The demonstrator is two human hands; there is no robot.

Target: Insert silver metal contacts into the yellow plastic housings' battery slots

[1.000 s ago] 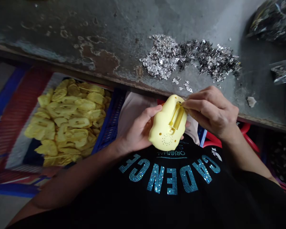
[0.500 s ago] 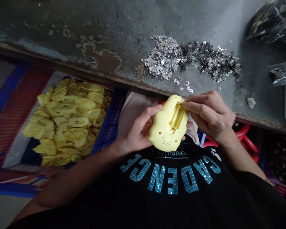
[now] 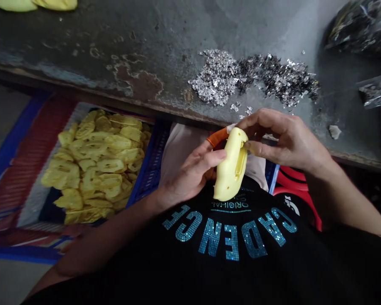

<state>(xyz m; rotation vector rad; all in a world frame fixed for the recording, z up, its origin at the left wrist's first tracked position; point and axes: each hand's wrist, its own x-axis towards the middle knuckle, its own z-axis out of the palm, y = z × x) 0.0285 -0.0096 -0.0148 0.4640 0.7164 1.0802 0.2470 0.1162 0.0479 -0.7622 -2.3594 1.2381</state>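
Over the worn grey tabletop's [image 3: 82, 46] rusty front edge, a yellow plastic shell [image 3: 231, 169] held up just above a black shirt [image 3: 228, 241] with glittering lettering. Since the earlier views, a clear turn: no longer flat with its dotted face up, but tilted up on edge, its long slotted channel now angled toward the right. Left hand [image 3: 190, 173] curled partway closed around the shell's lower back, one finger in an orange finger cot [image 3: 217, 137] showing behind it. Right hand [image 3: 288, 142] half closed over the upper edge, thumb and fingertips pressed to the channel side; any small part between them too hidden to tell.

Beyond the hands, a long heap of small metal clips [image 3: 254, 76] on the tabletop, a few strays [image 3: 238, 108] near the right hand's fingers. Further out, a dark plastic bag [image 3: 358, 25] and a clear bag [image 3: 376, 91] at the far right. To the left, below the tabletop's edge, a blue crate [image 3: 152, 169] piled with more yellow shells [image 3: 98, 165], well apart from the left hand, with a pale cloth [image 3: 178, 148] between. Little room under the shell, the shirt close below.
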